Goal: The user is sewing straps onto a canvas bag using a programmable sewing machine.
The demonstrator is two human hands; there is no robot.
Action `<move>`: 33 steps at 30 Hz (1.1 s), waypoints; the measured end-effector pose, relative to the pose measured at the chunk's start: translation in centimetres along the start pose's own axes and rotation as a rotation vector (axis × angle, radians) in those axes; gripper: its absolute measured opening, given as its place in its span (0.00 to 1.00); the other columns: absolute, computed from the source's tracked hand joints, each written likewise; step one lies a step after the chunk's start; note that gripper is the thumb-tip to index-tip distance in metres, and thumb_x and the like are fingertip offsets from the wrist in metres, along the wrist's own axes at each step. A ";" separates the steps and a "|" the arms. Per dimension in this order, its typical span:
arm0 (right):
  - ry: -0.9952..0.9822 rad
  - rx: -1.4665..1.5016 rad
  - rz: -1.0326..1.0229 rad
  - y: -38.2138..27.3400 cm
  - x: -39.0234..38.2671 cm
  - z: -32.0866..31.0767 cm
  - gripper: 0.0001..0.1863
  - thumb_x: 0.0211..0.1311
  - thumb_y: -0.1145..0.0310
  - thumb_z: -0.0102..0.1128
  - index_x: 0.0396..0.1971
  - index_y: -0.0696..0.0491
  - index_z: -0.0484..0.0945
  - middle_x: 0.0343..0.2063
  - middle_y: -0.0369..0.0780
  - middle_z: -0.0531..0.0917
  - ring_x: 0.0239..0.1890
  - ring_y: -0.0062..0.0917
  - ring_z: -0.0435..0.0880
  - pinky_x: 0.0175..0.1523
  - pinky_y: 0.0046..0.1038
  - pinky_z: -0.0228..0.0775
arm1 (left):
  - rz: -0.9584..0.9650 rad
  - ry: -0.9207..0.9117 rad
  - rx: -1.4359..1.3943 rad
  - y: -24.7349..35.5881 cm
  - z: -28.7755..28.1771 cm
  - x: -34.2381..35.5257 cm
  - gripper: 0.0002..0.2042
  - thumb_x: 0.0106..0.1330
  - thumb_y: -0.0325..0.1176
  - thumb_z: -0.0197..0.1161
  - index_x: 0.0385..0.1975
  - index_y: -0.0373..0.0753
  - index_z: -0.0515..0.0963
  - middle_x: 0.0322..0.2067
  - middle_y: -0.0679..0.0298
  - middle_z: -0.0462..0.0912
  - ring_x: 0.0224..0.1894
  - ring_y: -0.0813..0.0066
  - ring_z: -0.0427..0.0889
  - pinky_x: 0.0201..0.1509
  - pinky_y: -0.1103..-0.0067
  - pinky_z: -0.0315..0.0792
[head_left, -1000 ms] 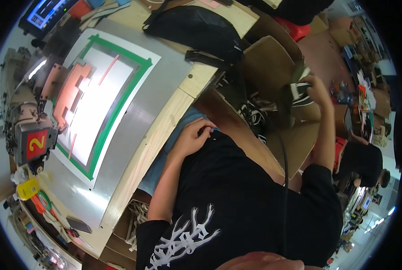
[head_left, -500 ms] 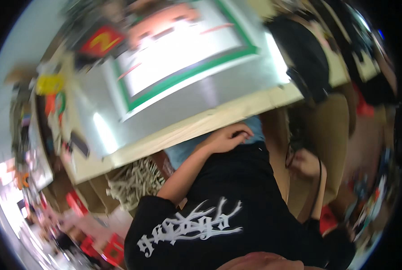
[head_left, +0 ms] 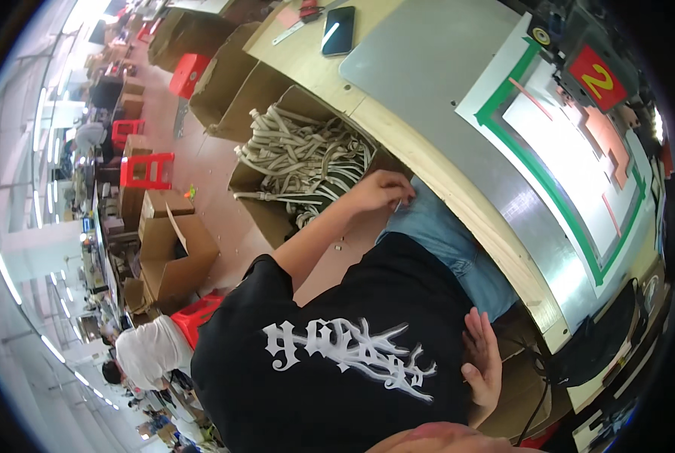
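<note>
Bright ceiling tubes (head_left: 2,259), warped edges (black-rimmed)

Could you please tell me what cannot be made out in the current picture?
In the head view:
Left hand: palm faces away, so whether it holds anything is hidden.
Cardboard box: its bottom is hidden under pale cords.
Machine: far side lost at the dark rim.
Person in white: hands too small to tell.

Left hand (head_left: 383,191) loosely curled, right hand (head_left: 485,365) unclenched, fingers (head_left: 489,331) nearly straight
</note>
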State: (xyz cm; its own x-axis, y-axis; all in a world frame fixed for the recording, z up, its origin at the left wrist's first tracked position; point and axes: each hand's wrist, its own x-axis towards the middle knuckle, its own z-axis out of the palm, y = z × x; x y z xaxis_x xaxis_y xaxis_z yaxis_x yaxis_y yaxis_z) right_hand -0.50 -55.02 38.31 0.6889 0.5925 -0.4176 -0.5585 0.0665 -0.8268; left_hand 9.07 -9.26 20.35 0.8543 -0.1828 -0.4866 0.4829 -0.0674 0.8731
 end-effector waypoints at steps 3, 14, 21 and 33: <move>-0.024 -0.146 -0.115 -1.9 2.9 2.4 0.56 0.73 0.53 0.74 0.88 0.63 0.51 0.86 0.57 0.60 0.89 0.45 0.59 0.87 0.49 0.53 | -0.013 0.338 0.260 -7.0 -4.4 -0.5 0.11 0.74 0.29 0.63 0.47 0.33 0.90 0.36 0.58 0.92 0.39 0.71 0.90 0.45 0.72 0.83; 0.567 -0.417 -0.954 -9.1 16.2 -3.3 0.14 0.83 0.77 0.51 0.55 0.66 0.83 0.36 0.42 0.82 0.34 0.24 0.78 0.40 0.27 0.70 | -0.551 0.531 0.472 -30.5 -11.2 -3.6 0.22 0.61 0.46 0.74 0.49 0.37 0.93 0.47 0.50 0.95 0.51 0.54 0.92 0.58 0.64 0.82; 0.582 -0.957 -0.528 -5.2 21.6 -0.5 0.06 0.80 0.77 0.62 0.47 0.59 0.88 0.30 0.32 0.79 0.29 0.13 0.72 0.34 0.19 0.61 | -0.660 0.471 0.301 -28.4 -11.9 3.1 0.25 0.63 0.39 0.73 0.61 0.46 0.91 0.56 0.46 0.93 0.60 0.48 0.91 0.66 0.62 0.81; 0.643 -1.005 -0.627 -4.6 22.2 0.3 0.07 0.77 0.80 0.64 0.46 0.58 0.90 0.29 0.33 0.79 0.26 0.14 0.70 0.30 0.21 0.56 | -0.580 0.555 -0.076 -39.0 -16.2 7.5 0.22 0.66 0.36 0.68 0.60 0.40 0.90 0.59 0.50 0.91 0.59 0.51 0.88 0.62 0.62 0.82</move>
State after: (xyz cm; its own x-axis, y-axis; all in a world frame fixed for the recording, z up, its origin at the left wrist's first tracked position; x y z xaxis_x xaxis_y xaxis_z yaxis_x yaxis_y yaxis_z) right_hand 17.28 -41.94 32.94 0.9488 0.1829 0.2576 0.3155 -0.5914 -0.7421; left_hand -0.27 7.92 -17.82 0.4246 0.3758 -0.8237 0.8736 0.0688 0.4817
